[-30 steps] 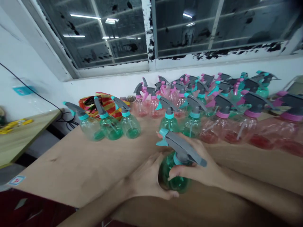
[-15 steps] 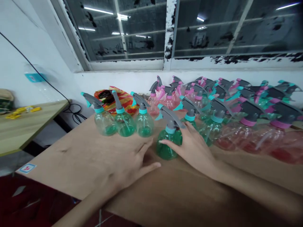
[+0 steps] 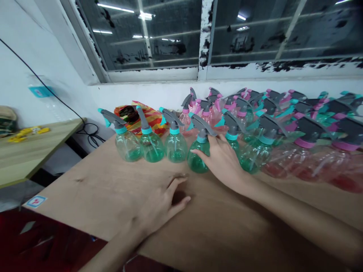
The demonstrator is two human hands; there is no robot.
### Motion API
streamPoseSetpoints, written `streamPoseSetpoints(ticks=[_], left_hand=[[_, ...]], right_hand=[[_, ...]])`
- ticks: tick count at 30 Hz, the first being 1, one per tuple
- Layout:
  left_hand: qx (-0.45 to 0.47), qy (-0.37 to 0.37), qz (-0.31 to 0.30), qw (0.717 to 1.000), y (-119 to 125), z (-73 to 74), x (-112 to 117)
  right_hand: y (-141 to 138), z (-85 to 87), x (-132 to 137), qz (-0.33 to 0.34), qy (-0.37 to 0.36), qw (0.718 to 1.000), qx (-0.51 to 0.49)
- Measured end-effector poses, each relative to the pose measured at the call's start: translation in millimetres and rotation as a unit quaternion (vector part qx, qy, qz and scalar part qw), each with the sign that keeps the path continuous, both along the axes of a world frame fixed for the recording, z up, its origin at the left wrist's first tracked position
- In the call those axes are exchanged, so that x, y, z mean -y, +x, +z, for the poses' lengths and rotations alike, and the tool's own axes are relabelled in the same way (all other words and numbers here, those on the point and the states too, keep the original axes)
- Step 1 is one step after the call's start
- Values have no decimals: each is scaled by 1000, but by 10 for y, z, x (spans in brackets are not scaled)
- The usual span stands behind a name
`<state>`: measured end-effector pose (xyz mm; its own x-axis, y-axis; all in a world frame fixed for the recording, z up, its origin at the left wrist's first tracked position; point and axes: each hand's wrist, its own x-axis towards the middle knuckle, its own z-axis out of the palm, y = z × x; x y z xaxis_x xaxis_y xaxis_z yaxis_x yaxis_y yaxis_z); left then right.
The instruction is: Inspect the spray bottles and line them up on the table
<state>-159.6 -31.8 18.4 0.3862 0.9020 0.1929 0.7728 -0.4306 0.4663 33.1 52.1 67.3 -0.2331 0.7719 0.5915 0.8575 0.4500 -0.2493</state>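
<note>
My right hand [image 3: 224,160] grips a spray bottle [image 3: 196,160] of clear plastic with green liquid, a turquoise collar and a grey trigger head. The bottle stands upright on the brown table [image 3: 110,192], thumb at its front and the other fingers behind it, partly hidden. To its left is a matching green spray bottle [image 3: 175,148], with two more beyond that. My left hand [image 3: 161,206] rests low over the table in front of the bottles, fingers apart and holding nothing.
Several pink-collared spray bottles [image 3: 307,162] and green ones crowd the right and back of the table. A red and yellow bag [image 3: 154,113] lies behind the left bottles. At the left stands another table [image 3: 53,141] with yellow pieces [image 3: 28,132]; a black cable [image 3: 90,132] hangs between.
My right hand has moved the green spray bottle back toward the wall, into line with the bottles on its left. The left hand stays open, almost in place.
</note>
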Motion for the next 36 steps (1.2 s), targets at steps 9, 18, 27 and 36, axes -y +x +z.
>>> streamPoseSetpoints(ticks=[9,18,27,36], left_hand=[[9,11,-14,1000,-40,-37,-33],[17,16,-14,1000,-59,-75,-41],[9,18,-12,1000,-63,-100,-67],[10,26,-19,999,-71,-93,-63]], right_hand=[[-15,-14,-26,2,12,1000,-7],[-56,3,-140,-13,-3,1000,-25],[-49,-36,-207,-13,-6,999,-35],[244,-34,156,30,19,999,-33]])
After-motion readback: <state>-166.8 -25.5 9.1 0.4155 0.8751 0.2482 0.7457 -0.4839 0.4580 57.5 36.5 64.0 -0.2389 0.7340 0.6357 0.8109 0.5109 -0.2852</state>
